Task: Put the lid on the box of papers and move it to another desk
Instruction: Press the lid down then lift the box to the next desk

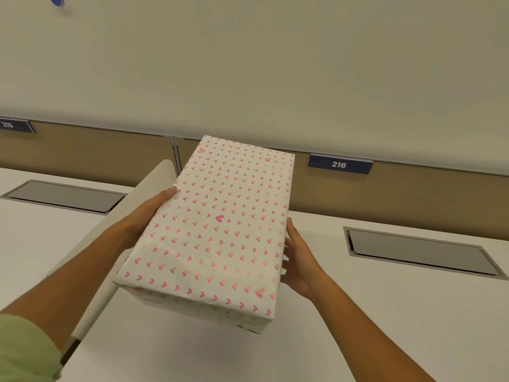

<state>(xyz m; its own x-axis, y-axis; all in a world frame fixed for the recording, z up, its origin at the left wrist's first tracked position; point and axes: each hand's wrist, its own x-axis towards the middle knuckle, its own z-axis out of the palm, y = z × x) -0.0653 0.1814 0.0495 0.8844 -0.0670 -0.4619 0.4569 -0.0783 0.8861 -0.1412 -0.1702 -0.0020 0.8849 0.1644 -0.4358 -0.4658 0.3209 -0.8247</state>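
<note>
A long white box [217, 230] covered in small pink hearts fills the middle of the head view, its lid closed on top. I carry it between both hands, above a white desk [399, 312]. My left hand [148, 213] presses flat against the box's left side. My right hand [298, 260] holds its right side, fingers spread along the wall. The box's underside and contents are hidden. Its near end points toward me, its far end toward the back panel.
A low white divider [115, 232] separates this desk from the one on the left [35, 244]. Each desk has a grey cable hatch [421, 253], [66, 195]. Labels read 216 [339, 164] and 215 [12, 125] on the brown back panel.
</note>
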